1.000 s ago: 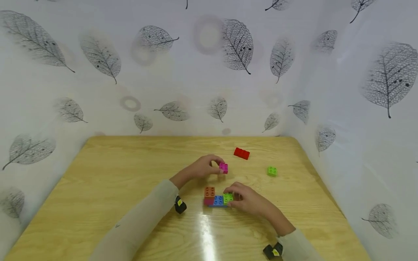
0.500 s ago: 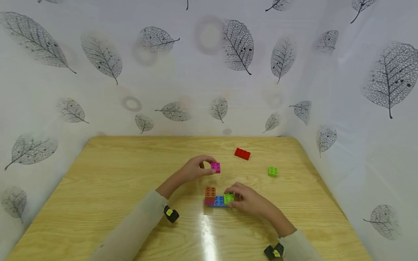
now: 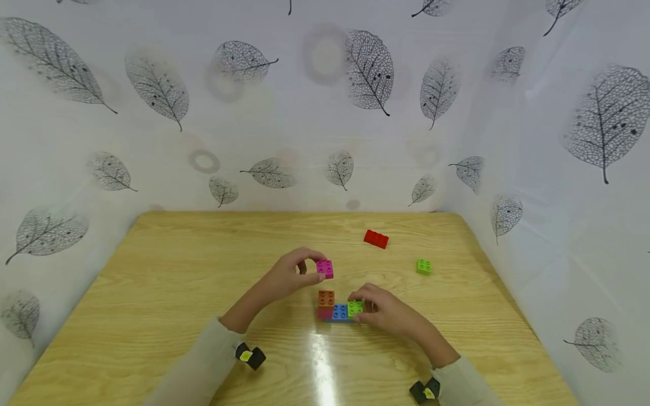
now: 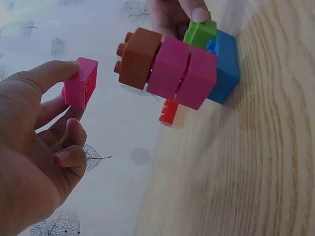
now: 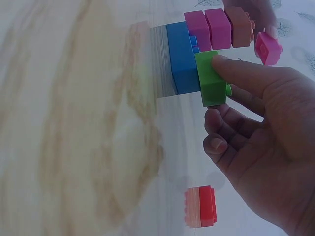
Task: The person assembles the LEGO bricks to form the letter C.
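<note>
My left hand pinches a pink block between thumb and fingers, above the table and behind the stack. On the table stands a blue block with studs showing in its middle. Its left end bears two pink blocks, one on the other, topped by an orange-brown block. A green block sits on the blue block's right end. My right hand grips that green block, thumb at the near side and fingers at the far side.
A red block lies farther back on the wooden table. To the right sits a loose lime-green block. A leaf-patterned white sheet hangs behind the table and along its sides.
My left hand has carried the pink block leftward and then toward me, closer to the stack. My right hand has stayed on the green block.
</note>
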Demonstrator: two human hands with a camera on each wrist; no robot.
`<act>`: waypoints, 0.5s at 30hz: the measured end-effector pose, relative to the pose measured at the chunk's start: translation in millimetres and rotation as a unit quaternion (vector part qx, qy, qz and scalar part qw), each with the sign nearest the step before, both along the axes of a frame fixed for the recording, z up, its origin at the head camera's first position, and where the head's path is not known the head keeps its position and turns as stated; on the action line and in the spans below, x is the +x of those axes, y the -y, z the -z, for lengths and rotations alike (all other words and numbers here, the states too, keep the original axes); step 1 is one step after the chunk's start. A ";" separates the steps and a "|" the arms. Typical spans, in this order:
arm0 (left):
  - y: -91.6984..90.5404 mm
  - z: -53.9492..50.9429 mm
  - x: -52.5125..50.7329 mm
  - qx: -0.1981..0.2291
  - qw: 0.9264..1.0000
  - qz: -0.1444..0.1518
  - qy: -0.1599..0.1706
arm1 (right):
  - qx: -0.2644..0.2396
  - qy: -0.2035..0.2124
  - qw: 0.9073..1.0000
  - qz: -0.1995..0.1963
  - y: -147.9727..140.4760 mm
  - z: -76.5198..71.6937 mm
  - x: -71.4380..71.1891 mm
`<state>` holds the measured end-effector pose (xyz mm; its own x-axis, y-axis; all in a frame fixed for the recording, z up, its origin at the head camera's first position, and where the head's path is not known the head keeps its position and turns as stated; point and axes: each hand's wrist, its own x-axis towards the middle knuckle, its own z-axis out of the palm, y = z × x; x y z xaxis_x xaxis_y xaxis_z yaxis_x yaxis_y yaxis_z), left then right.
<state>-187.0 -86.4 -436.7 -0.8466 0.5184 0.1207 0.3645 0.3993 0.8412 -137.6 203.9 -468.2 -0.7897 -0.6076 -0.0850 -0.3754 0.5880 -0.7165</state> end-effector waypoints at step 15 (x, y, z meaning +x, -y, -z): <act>3.1 4.0 29.8 -0.011 0.999 0.030 0.002 | -0.005 0.001 1.000 -0.001 -0.1 0.9 0.3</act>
<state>-157.2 -89.4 -440.7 -0.8149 0.5701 0.1049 0.3844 0.3961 0.8339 -137.4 204.0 -469.1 -0.7882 -0.6102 -0.0799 -0.3756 0.5798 -0.7230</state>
